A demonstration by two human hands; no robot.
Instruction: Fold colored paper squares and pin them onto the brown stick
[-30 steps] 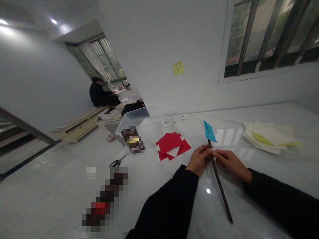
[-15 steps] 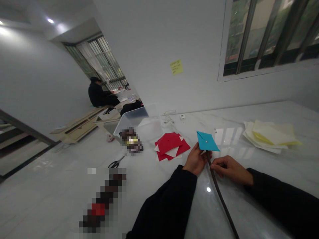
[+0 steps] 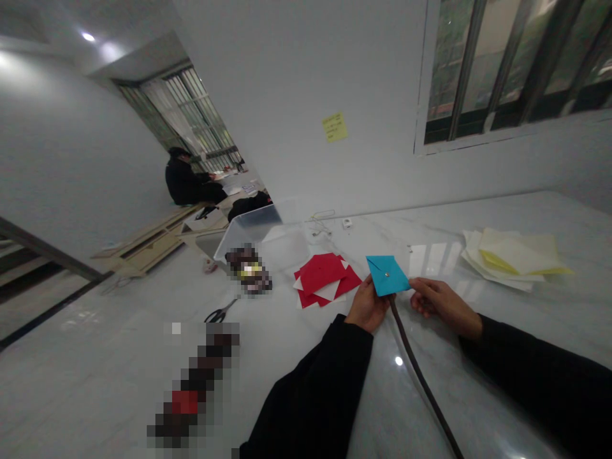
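A blue folded-paper pinwheel (image 3: 389, 285) has a small shiny pin at its middle. It sits at the top end of a long brown stick (image 3: 415, 363), which slants down toward the bottom edge. My left hand (image 3: 367, 307) is closed around the top of the stick, behind and below the blue paper; some of its fingers are hidden there. At the paper's right corner, the thumb and forefinger of my right hand (image 3: 442, 306) pinch the edge, the other fingers curled in. Left of the pinwheel lie stacked red and white folded papers (image 3: 325, 274).
Scissors (image 3: 220, 313) lie left of the papers, near a clear plastic bin (image 3: 253, 223). Cream and yellow sheets (image 3: 516, 258) rest at the right. Two pixelated items are on the left. A person in black (image 3: 182, 182) sits far back; a yellow note (image 3: 335, 127) is on the wall.
The pinwheel has turned its face toward me and shifted slightly left and down. My right hand has moved from the stick up to the paper's right corner. My left hand still holds the stick.
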